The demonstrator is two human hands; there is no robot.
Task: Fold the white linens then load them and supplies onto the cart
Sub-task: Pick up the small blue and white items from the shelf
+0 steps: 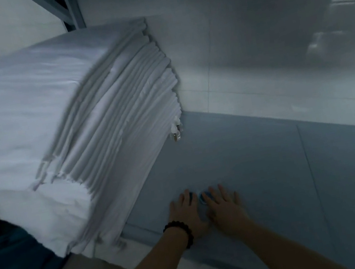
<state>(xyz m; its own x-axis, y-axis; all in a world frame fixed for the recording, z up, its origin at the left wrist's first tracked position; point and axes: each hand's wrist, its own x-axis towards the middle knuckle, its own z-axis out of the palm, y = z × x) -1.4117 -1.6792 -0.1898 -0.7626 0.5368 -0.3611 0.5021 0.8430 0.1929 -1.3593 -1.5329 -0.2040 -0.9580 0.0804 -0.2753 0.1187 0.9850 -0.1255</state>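
A glossy tiled wall (261, 38) fills the upper right of the frame, with blurred reflections across it. The left half is taken up by a tall stack of folded white linens (41, 124). Its layered fold edges face right, and its far corner lies against the wall. The stack rests on a blue-grey padded surface (273, 177) that runs from the lower centre out to the right edge and meets the wall along its far side.

In the upper left corner stands a grey metal rack (71, 11). A sliver of more white cloth shows at the left edge of the frame beside it, too cut off to tell how it is shelved.

At the lower centre both forearms reach forward. The left hand (186, 214) and right hand (223, 206) lie side by side, nearly touching, palms down on the padded surface with fingers straight and slightly spread, gripping nothing. A dark bead bracelet (183, 229) circles the left wrist.

At the foot of the stack, near the wall, stand two small clear bottles (176, 132) with pale caps and a brownish tint low inside.

A small blue round object (202, 198) shows between the fingertips of the two hands, partly covered. What it is cannot be told.
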